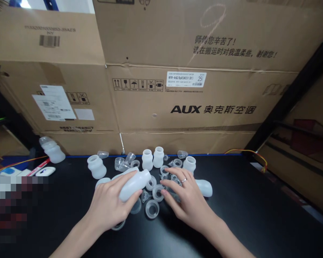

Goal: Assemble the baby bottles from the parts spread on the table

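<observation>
1. Bottle (134, 184), frosted plastic, lies on its side in the left hand (110, 204), fingers wrapped around it, long axis pointing up and right.
2. Right of the bottle's open end, the right hand (184, 199) rests spread, clamping nothing, fingertips among the loose rings (152, 209).
3. Rings sit nearer the right hand.
</observation>
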A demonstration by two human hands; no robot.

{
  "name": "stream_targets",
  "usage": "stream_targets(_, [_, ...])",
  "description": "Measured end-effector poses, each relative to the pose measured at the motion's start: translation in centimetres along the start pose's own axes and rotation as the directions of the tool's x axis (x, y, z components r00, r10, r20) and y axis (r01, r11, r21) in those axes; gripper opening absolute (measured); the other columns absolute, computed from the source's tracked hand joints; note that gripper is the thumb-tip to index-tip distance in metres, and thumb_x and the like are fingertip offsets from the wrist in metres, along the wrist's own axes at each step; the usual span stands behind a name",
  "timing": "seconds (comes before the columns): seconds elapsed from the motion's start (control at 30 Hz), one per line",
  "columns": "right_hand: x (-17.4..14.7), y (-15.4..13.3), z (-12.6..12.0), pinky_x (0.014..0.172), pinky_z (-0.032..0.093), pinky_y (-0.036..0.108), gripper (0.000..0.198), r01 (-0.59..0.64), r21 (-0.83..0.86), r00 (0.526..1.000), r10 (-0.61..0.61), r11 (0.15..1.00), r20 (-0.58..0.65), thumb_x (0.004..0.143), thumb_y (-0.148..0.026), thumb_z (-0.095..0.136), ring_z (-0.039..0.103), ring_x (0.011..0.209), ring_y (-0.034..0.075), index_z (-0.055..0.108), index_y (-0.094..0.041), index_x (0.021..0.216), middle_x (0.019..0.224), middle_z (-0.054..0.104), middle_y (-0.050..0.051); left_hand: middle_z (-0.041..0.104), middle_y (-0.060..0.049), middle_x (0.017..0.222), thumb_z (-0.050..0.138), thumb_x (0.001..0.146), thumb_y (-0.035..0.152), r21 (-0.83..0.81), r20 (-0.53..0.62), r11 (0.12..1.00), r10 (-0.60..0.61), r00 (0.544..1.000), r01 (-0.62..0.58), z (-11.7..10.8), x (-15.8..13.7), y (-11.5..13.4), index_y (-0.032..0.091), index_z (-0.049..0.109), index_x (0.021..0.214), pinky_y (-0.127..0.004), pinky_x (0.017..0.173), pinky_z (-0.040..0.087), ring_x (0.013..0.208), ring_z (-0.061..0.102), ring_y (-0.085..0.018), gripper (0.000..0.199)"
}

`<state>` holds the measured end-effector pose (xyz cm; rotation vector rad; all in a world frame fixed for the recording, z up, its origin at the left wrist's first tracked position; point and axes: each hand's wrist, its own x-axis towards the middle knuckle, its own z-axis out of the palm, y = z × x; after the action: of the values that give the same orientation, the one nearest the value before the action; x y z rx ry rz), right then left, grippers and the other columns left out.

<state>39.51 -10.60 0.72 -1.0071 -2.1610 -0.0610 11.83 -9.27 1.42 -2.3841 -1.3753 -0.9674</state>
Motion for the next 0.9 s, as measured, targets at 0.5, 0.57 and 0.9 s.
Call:
stream_targets(0.5, [-0.8,-0.1,-0.2,0.097,0.053,0.047,0.039,0.039,0.503,0.962,0.104,0.863,-0.253,0.091,-0.026,0.071,0.066,0.112,0.031,0.059,-0.026,0.129,0.122,0.070,0.011,0.074,-0.013,0.124,0.082,0.077,0.037,-0.149,-0.198,0.952,0.236,0.951,-0.267,-0.9,0.4,0.5,0.020,0.061,0.132,-0.048,0.098,0.056,0.116,0.069,-0.035,0.062])
stream_targets(0.57, [-0.8,1.3,-0.6,0.093,0.054,0.045,0.030,-0.046,0.550,0.880,0.295,0.834,-0.373,0.094,-0.027,0.067,0.067,0.111,0.030,0.062,-0.024,0.124,0.121,0.070,0.012,0.073,-0.012,0.122,0.076,0.082,0.030,-0.094,-0.327,0.982,0.123,0.937,-0.162,-1.0,0.8,-1.8,0.022,0.064,0.126,-0.050,0.100,0.052,0.115,0.068,-0.034,0.046])
stream_targets(0.9, [-1.0,10.8,-2.3,0.084,0.049,0.040,0.051,-0.391,0.489,0.363,0.619,0.780,-0.696,0.080,-0.056,0.074,0.063,0.092,0.024,0.067,-0.017,0.112,0.107,0.067,0.008,0.067,-0.009,0.124,0.055,0.086,0.065,-0.774,-0.294,0.475,-0.855,0.428,0.418,2.9,0.3,-12.8,0.020,0.066,0.115,-0.045,0.104,0.046,0.119,0.061,-0.030,0.055])
